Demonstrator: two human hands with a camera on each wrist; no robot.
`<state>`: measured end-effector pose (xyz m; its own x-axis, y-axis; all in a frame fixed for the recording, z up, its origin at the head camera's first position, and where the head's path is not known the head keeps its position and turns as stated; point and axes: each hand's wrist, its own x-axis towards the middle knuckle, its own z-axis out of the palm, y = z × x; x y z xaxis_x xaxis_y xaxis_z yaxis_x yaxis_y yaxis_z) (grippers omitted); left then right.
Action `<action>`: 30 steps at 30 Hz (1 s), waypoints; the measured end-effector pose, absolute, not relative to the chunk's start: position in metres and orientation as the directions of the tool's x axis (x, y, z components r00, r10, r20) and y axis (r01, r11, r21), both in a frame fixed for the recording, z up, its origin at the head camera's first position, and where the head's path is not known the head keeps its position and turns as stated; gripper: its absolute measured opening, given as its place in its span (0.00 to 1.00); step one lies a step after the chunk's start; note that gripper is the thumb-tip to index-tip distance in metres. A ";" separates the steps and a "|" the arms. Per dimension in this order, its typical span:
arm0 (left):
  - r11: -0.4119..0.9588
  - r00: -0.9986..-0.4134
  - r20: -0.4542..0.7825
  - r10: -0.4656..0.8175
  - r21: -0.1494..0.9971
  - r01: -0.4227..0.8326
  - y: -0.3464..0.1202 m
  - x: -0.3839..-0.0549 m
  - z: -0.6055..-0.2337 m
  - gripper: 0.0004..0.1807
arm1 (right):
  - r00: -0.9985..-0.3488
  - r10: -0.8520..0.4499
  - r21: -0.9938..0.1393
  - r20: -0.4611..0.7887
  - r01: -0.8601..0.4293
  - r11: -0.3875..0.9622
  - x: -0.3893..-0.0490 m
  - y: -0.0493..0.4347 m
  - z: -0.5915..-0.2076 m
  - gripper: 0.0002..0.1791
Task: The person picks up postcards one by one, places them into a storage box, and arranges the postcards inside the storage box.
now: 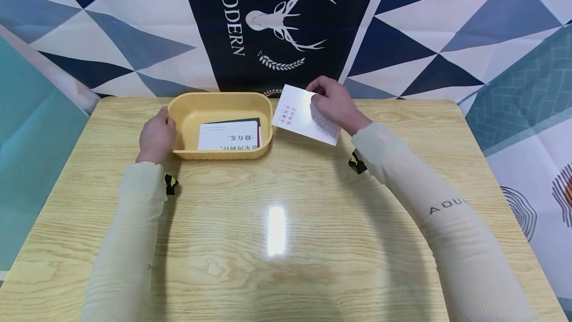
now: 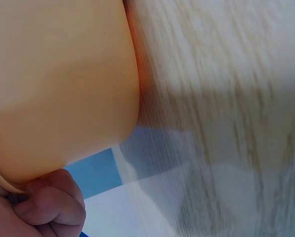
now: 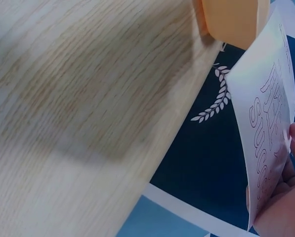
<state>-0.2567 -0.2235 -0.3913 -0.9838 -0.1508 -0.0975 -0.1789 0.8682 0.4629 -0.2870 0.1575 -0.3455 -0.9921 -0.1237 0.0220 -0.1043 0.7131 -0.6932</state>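
My left hand [image 1: 157,135] grips the left rim of a yellow plastic basin [image 1: 214,154] at the table's far side. In the left wrist view its curled fingers [image 2: 53,200] pinch the rim. Inside the basin lie several cards, a white printed card [image 1: 223,133] on top with dark green and red edges showing beneath. My right hand [image 1: 335,103] holds another white card [image 1: 304,113] by its edge, raised just right of the basin. Small red characters are printed on that card's upper face; outlined lettering runs across the face in the right wrist view.
The basin stands on a wood-grain table [image 1: 223,262], near the far edge. Behind it hangs a patterned cloth [image 1: 277,24] with a deer head and triangles. A light reflection shines on the table's middle.
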 end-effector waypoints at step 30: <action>0.858 -0.982 -0.107 -0.157 0.477 -0.189 -0.225 -0.258 -0.393 0.28 | -0.966 -0.258 -0.647 -0.012 -0.189 0.739 -0.294 0.121 -0.335 0.16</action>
<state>-0.2576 -0.2248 -0.3931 -0.9819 -0.1569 -0.1065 -0.1889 0.8582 0.4772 -0.2942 0.1208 -0.3351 -0.9661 -0.2578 -0.0121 -0.1890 0.7386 -0.6472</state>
